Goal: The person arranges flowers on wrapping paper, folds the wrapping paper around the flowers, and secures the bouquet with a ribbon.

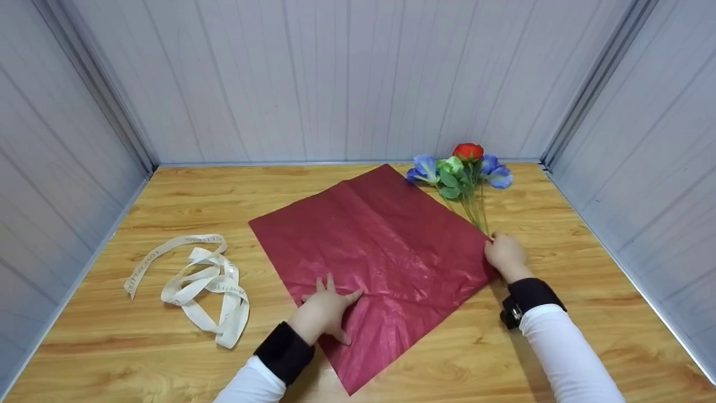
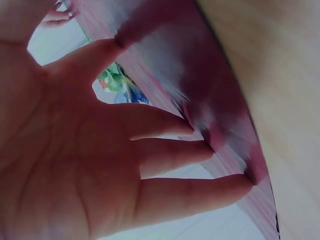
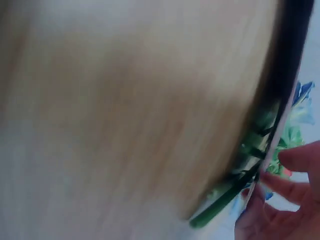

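Observation:
A dark red sheet of wrapping paper (image 1: pixel 347 235) lies turned cornerwise on the wooden table. My left hand (image 1: pixel 324 310) rests on its near left part with fingers spread; in the left wrist view, the fingertips (image 2: pixel 245 181) press onto the paper. At the sheet's right corner, my right hand (image 1: pixel 506 254) pinches the paper edge. Artificial flowers lie beyond that corner: a red flower (image 1: pixel 468 151), blue flowers (image 1: pixel 499 176) and a pale green one, their stems (image 1: pixel 472 208) running toward the right hand. In the right wrist view, a green stem end (image 3: pixel 215 210) shows below the paper edge.
A loosely looped cream ribbon (image 1: pixel 229 288) with printed lettering lies left of the paper. Pale panel walls (image 1: pixel 313 84) enclose the table (image 1: pixel 559 235) at the back and both sides. A black band (image 1: pixel 285 352) circles each wrist.

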`<state>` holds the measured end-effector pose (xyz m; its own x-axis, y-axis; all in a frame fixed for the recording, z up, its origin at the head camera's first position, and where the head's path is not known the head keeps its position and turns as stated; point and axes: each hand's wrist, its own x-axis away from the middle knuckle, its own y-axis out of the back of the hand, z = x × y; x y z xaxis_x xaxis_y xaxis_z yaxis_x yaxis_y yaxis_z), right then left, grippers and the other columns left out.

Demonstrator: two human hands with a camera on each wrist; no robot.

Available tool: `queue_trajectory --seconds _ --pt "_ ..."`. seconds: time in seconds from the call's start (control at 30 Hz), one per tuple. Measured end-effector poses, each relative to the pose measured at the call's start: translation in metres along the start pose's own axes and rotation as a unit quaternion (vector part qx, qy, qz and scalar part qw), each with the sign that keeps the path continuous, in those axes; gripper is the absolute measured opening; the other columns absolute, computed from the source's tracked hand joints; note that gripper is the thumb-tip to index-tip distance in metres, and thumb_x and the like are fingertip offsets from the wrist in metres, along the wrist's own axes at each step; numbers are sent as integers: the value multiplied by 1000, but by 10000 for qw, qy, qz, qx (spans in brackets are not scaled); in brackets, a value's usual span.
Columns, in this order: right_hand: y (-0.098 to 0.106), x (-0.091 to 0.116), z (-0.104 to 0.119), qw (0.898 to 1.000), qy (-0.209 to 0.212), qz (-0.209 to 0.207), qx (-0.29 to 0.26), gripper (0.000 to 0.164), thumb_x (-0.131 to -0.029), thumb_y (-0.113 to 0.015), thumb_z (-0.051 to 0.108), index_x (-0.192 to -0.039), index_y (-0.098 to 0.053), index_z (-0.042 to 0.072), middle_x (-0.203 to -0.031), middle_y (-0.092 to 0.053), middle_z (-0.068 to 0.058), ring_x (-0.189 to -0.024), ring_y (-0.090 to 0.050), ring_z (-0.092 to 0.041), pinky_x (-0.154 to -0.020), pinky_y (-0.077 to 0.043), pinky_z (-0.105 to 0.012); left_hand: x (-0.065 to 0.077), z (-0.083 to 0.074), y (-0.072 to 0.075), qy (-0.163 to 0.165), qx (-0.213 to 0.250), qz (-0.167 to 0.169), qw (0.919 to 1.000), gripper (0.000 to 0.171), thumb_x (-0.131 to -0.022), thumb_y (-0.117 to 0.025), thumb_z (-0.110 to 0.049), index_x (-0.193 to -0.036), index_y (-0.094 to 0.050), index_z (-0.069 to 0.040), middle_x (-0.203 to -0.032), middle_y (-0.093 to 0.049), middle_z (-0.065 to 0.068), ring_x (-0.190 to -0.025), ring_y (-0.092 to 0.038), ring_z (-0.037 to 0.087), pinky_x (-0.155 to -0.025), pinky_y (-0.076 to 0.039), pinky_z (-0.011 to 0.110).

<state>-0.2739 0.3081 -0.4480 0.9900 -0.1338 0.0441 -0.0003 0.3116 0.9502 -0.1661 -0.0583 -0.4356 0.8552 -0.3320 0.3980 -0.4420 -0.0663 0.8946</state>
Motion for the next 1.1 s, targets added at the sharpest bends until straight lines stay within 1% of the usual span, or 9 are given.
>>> queue_trajectory --seconds 0.17,0.4,0.53,0.63,0.73,0.8,0.87,0.93,1.1 --pt "1 0 -5 9990 -297 -21 -319 42 -96 -39 24 -115 -58 -8 -117 -58 -31 -103 -56 -47 -81 -47 -52 -2 0 -1 29 44 90 9999 97 -62 -86 -41 -146 -36 -33 -151 -17 33 -138 -15 52 -88 -35 74" --pt "0 -1 3 9902 -67 -1234 -655 34 -91 -45 23 -89 -70 1 -97 -67 -27 -93 -58 -48 -74 -44 -50 -4 2 0 101 50 141 9998 98 -63 -86 -41 -146 -34 -35 -152 -15 32 -139 -14 51 -90 -34 74" --pt "0 -4 5 9896 -123 -1011 -1018 32 -89 -45 23 -67 -59 4 -82 -63 -21 -76 -56 -35 -60 -39 -36 -4 2 1 145 109 112 9998 98 -63 -85 -40 -146 -34 -35 -153 -15 31 -140 -13 51 -92 -33 73" --pt "-1 -7 3 9895 -257 -769 -1198 34 -91 -43 22 -59 -48 9 -80 -59 -18 -73 -52 -29 -60 -37 -32 -5 2 0 144 134 95 9998 98 -63 -85 -40 -146 -35 -35 -152 -16 30 -140 -13 51 -92 -33 73" --pt "-2 -8 0 9893 -389 -458 -1326 37 -94 -41 24 -66 -54 3 -92 -61 -25 -82 -55 -33 -69 -44 -38 -4 1 -1 144 143 124 9997 98 -63 -86 -40 -146 -35 -35 -152 -16 30 -140 -13 51 -92 -32 74" --pt "-2 -8 -1 9896 -443 -199 -1356 40 -95 -39 25 -85 -64 -4 -108 -60 -30 -94 -56 -38 -81 -46 -44 -4 1 -2 145 128 147 9997 98 -63 -86 -40 -146 -34 -36 -152 -15 31 -140 -13 51 -92 -32 74" --pt "-2 -8 -1 9908 -451 41 -1274 43 -96 -38 25 -106 -64 -8 -119 -56 -32 -104 -55 -41 -89 -45 -48 -3 1 -2 138 102 155 9997 98 -63 -86 -40 -146 -34 -36 -152 -15 31 -139 -13 51 -91 -32 74" --pt "-1 -9 -1 9922 -453 167 -1151 43 -94 -39 24 -115 -62 -7 -122 -55 -31 -106 -55 -42 -89 -45 -47 -3 1 -2 122 78 141 9998 98 -62 -86 -40 -146 -35 -35 -152 -16 31 -139 -14 51 -91 -32 74" --pt "0 -12 0 9942 -568 124 -909 30 -87 -49 21 -96 -66 -3 -103 -63 -23 -89 -58 -34 -73 -46 -38 -2 1 -1 94 84 119 9999 97 -62 -86 -40 -146 -36 -34 -151 -17 32 -139 -14 52 -90 -33 74"
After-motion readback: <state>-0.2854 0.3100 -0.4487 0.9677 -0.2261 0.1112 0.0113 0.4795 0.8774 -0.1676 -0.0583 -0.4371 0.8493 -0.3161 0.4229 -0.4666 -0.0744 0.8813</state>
